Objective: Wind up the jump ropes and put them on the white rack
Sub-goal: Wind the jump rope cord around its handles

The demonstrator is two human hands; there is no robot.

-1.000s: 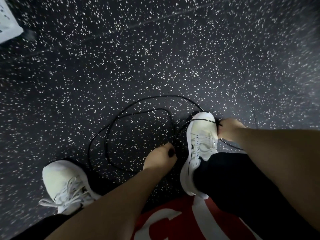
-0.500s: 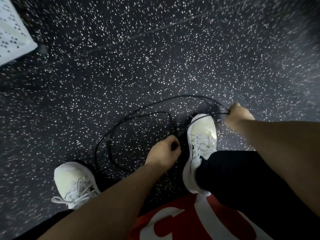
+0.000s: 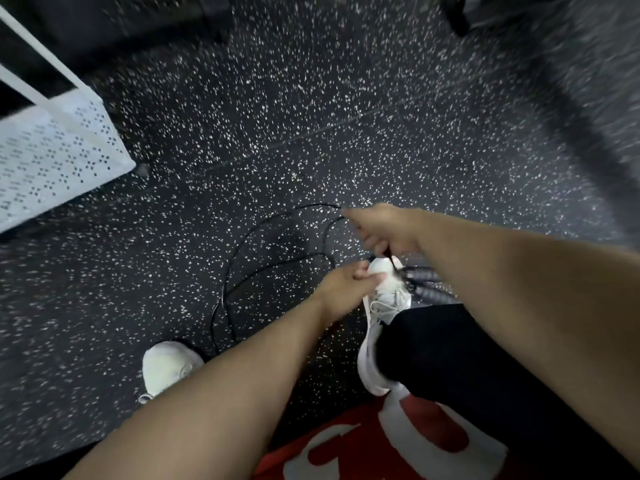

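My right hand [image 3: 388,230] grasps the black jump rope [image 3: 242,258], handles [image 3: 426,282] dangling below. My left hand [image 3: 346,282] pinches another strand above the floor [image 3: 311,116].

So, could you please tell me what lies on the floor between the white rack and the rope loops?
In the head view, only bare speckled floor lies between the white rack and the rope loops.

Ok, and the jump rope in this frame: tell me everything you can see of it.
The jump rope is a thin black cord lying in loose loops on the speckled floor. The right hand grips it, one end trailing out past the fingers. Two dark ribbed handles show blurred beside the right shoe. The left hand seems to pinch a strand; blur hides the contact.
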